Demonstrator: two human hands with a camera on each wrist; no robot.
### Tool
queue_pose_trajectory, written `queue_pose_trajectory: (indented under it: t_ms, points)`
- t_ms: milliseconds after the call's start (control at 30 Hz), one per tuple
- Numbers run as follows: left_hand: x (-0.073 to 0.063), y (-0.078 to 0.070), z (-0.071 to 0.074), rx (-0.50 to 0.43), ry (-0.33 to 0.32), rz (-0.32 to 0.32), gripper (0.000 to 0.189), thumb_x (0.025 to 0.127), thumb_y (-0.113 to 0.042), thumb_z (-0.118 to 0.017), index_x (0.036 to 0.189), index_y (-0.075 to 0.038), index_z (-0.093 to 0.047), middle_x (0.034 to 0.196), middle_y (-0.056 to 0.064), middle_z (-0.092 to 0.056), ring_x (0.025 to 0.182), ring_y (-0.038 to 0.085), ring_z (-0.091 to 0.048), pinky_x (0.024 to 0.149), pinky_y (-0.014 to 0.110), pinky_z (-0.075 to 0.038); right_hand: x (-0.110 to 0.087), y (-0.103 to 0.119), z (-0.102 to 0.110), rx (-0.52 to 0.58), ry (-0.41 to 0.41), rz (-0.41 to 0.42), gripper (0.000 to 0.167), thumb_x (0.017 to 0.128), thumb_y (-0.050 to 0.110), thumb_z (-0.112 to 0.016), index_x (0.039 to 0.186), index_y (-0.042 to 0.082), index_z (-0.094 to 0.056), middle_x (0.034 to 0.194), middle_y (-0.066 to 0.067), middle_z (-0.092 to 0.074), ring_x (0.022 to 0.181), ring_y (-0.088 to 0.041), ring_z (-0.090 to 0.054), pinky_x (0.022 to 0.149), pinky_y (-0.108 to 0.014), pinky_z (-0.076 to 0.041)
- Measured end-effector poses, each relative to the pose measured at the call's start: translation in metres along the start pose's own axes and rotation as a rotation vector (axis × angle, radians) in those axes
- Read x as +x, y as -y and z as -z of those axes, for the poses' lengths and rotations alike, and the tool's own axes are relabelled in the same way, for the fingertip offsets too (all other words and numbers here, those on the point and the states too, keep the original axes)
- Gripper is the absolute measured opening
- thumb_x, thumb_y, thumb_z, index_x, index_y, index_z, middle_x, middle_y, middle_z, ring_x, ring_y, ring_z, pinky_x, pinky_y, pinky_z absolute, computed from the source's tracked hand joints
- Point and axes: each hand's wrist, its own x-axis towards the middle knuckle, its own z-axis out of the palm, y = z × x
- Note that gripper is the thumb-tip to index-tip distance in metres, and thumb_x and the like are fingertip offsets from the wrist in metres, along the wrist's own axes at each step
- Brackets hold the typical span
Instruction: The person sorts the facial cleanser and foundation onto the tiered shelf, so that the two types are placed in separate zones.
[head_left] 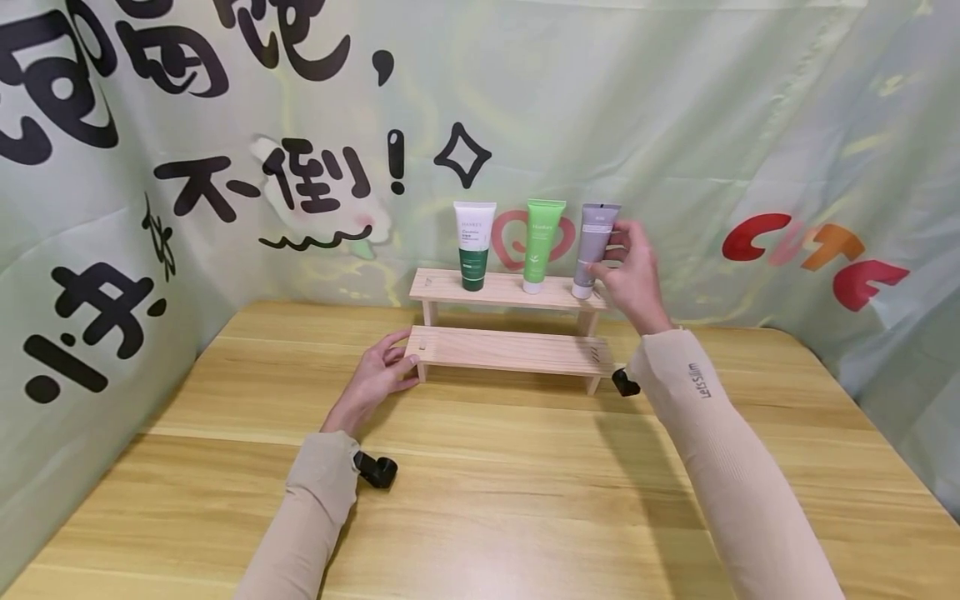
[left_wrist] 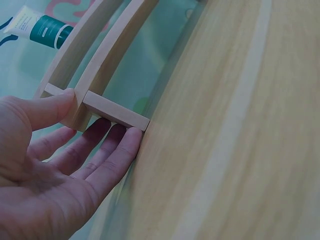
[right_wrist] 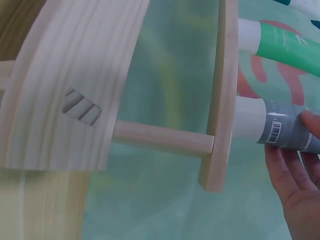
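Observation:
A two-tier wooden rack point(head_left: 510, 348) stands on the table. My right hand point(head_left: 633, 279) grips a grey-purple squeeze tube point(head_left: 595, 242), cap down, at the right end of the upper shelf point(head_left: 498, 293). In the right wrist view, the thumb and fingers lie on either side of the grey tube point(right_wrist: 282, 126), its white cap against the shelf. My left hand point(head_left: 377, 371) holds the left end of the lower shelf, thumb on the board and fingers at its leg point(left_wrist: 117, 111). A green tube point(head_left: 542, 242) and a white-and-dark-green tube point(head_left: 474, 246) stand upright to the left.
Behind the rack hangs a pale green cloth point(head_left: 660, 108) with black characters and coloured lettering. The wood-grain table point(head_left: 480, 483) stretches in front of the rack and out to both sides. Black wrist cameras sit at both cuffs.

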Motion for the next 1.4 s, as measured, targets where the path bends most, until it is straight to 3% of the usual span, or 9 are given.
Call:
queue_pose_trajectory:
  t_ms: [200,400,567,733,1033,1233,1400]
  points:
    - [0.002,0.002,-0.001,0.003,0.001,-0.004,0.056,0.106,0.001,-0.048,0.159,-0.003,-0.029,0.147,0.031,-0.044,0.128,0.045,-0.051,0.097,0.043,-0.056,-0.002,-0.003,0.005,-0.029,0.036,-0.007,0.059,0.088,-0.016,-0.067,0.139,-0.009,-0.039,0.128,-0.027,-0.057,0.113,-0.034,-0.058,0.103,-0.043,-0.049]
    - [0.002,0.003,-0.002,-0.001,-0.003,0.005,0.056,0.106,0.002,-0.049,0.158,-0.004,-0.031,0.146,0.03,-0.045,0.127,0.045,-0.052,0.097,0.043,-0.056,-0.009,-0.007,0.021,0.026,0.121,-0.015,0.06,0.09,-0.012,-0.067,0.142,-0.01,-0.037,0.128,-0.028,-0.056,0.103,-0.026,-0.061,0.091,-0.024,-0.054]
    - [0.001,0.001,-0.002,-0.003,-0.005,0.006,0.056,0.106,0.002,-0.048,0.158,-0.004,-0.03,0.146,0.03,-0.046,0.127,0.045,-0.052,0.097,0.043,-0.056,-0.016,-0.016,0.043,0.027,0.154,-0.082,0.061,0.093,-0.009,-0.065,0.145,-0.012,-0.034,0.128,-0.027,-0.055,0.093,-0.006,-0.063,0.083,-0.014,-0.054]
    - [0.002,0.001,-0.001,0.002,0.001,-0.002,0.056,0.106,0.001,-0.048,0.159,-0.004,-0.029,0.147,0.03,-0.045,0.128,0.046,-0.051,0.098,0.044,-0.055,-0.023,-0.033,0.065,0.019,0.153,-0.148,0.058,0.096,-0.007,-0.063,0.145,-0.013,-0.032,0.12,-0.017,-0.056,0.085,0.005,-0.062,0.078,-0.016,-0.058]
    - [0.003,0.003,0.0,0.005,-0.003,0.003,0.056,0.106,0.001,-0.048,0.158,-0.004,-0.03,0.145,0.03,-0.046,0.127,0.045,-0.052,0.097,0.042,-0.056,-0.045,-0.07,0.103,-0.067,0.218,-0.247,0.056,0.1,0.002,-0.061,0.144,-0.014,-0.031,0.116,-0.01,-0.055,0.089,-0.001,-0.062,0.078,-0.022,-0.06]
    - [0.002,0.002,0.001,0.004,0.0,0.005,0.056,0.106,0.001,-0.048,0.159,-0.005,-0.029,0.146,0.03,-0.045,0.128,0.046,-0.051,0.098,0.042,-0.055,-0.058,-0.089,0.125,-0.125,0.258,-0.296,0.057,0.103,0.004,-0.058,0.145,-0.017,-0.027,0.129,-0.034,-0.047,0.081,0.006,-0.06,0.076,-0.023,-0.061]
    - [0.001,0.001,0.002,0.003,-0.007,0.003,0.056,0.106,0.001,-0.047,0.159,-0.004,-0.029,0.146,0.031,-0.045,0.127,0.045,-0.051,0.097,0.041,-0.056,-0.063,-0.101,0.135,-0.169,0.267,-0.357,0.052,0.103,0.0,-0.053,0.144,-0.019,-0.027,0.131,-0.04,-0.044,0.078,0.008,-0.059,0.075,-0.027,-0.062]
